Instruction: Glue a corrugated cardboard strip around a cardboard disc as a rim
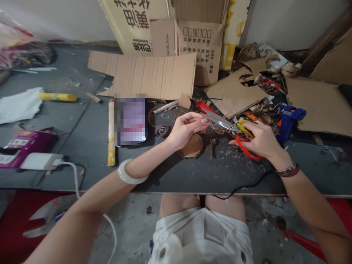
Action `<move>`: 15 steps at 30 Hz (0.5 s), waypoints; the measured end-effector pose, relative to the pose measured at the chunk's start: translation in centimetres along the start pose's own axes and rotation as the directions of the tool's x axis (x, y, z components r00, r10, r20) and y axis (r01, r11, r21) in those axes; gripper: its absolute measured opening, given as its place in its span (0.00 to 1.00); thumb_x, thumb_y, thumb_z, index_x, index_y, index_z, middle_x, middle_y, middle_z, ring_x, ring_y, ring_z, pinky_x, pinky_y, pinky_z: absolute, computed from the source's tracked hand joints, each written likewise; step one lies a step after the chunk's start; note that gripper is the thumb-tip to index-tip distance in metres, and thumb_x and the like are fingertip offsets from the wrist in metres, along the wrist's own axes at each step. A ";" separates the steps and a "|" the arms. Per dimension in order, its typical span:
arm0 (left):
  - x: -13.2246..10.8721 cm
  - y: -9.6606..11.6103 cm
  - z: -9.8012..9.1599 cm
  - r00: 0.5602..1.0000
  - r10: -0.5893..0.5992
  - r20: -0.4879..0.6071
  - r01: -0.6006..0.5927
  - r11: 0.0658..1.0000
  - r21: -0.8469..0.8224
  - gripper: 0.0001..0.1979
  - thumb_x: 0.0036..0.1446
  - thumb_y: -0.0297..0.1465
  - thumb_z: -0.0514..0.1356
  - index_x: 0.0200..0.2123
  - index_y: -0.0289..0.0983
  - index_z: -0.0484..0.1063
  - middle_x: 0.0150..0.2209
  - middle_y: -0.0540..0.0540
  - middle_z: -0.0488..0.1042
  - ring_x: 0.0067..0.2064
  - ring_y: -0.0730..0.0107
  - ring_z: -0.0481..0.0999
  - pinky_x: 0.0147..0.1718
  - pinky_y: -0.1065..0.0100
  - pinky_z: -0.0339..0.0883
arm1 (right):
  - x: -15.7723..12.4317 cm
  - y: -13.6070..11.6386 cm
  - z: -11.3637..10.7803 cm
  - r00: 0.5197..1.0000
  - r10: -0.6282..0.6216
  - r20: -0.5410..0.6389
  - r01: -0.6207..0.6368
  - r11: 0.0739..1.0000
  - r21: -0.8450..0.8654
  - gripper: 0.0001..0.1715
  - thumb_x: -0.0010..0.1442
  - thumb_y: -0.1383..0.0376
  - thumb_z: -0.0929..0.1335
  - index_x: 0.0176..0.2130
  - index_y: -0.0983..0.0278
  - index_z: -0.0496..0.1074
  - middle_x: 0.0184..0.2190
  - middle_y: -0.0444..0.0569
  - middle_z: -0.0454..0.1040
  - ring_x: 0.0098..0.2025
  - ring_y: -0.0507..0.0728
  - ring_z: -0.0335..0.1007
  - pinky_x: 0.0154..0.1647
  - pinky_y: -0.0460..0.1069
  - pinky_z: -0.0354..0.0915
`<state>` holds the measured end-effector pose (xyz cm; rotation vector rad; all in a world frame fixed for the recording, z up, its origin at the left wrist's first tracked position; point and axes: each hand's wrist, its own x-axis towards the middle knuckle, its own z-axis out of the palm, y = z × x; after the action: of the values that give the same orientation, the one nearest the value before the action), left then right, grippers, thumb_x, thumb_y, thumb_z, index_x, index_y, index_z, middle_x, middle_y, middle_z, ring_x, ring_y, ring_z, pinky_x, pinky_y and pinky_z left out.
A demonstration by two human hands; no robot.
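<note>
My right hand (262, 141) grips a pair of scissors (222, 123) by its red and yellow handles, with the blades pointing left. At the blade tips, the fingertips of my left hand (187, 126) are pinched together; whatever lies between them is too small to make out. Below my left hand, a round cardboard disc (191, 146) with a dark, bumpy rim lies on the table. A short dark brown scrap (213, 147) is just right of the disc. A brown coiled strip (162, 130) rests left of my left hand.
A phone (132, 121) with a blurred screen lies by a yellow stick (111, 134). A blue glue gun (288, 119) stands at right. Cut cardboard (148, 75) spans the back. A purple power strip (29, 146) with a white charger (41, 161) is at left. Scraps litter the grey table (165, 179).
</note>
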<state>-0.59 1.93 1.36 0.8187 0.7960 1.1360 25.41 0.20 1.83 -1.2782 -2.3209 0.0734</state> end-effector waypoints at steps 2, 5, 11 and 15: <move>0.0 0.0 0.0 1.000 0.001 -0.008 -0.001 1.000 0.002 0.11 0.41 0.30 0.73 0.27 0.35 0.76 0.29 0.48 0.81 0.35 0.72 0.81 0.36 0.75 0.73 | 0.0 0.0 0.0 1.000 0.007 0.011 -0.007 1.000 -0.010 0.29 0.50 0.44 0.71 0.39 0.65 0.73 0.30 0.51 0.77 0.31 0.59 0.73 0.31 0.50 0.62; 0.0 0.1 0.1 0.999 0.007 -0.034 -0.006 1.000 0.018 0.11 0.40 0.31 0.73 0.27 0.35 0.76 0.29 0.48 0.81 0.35 0.71 0.82 0.37 0.74 0.74 | 0.1 -0.1 -0.1 1.000 0.025 0.018 -0.025 0.999 -0.039 0.29 0.50 0.43 0.70 0.39 0.64 0.73 0.31 0.52 0.77 0.32 0.60 0.73 0.32 0.52 0.63; 0.0 0.1 0.2 0.998 0.010 -0.055 -0.008 1.000 0.022 0.12 0.39 0.31 0.74 0.27 0.35 0.76 0.28 0.48 0.81 0.35 0.71 0.82 0.36 0.74 0.74 | 0.0 -0.2 -0.1 0.999 0.039 0.004 -0.039 0.997 -0.071 0.31 0.50 0.42 0.70 0.40 0.64 0.73 0.32 0.54 0.77 0.34 0.63 0.73 0.34 0.53 0.65; 0.0 0.2 0.2 0.999 0.004 -0.043 -0.004 1.000 0.008 0.11 0.38 0.30 0.74 0.26 0.35 0.76 0.29 0.49 0.81 0.35 0.71 0.82 0.35 0.75 0.74 | 0.0 -0.2 -0.1 0.999 0.041 0.002 -0.040 0.997 -0.062 0.31 0.50 0.42 0.70 0.40 0.65 0.73 0.32 0.54 0.77 0.33 0.62 0.73 0.34 0.53 0.65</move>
<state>-0.49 1.90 1.60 0.8052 0.8354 1.1579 25.32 0.11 1.95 -1.3563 -2.3166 0.0176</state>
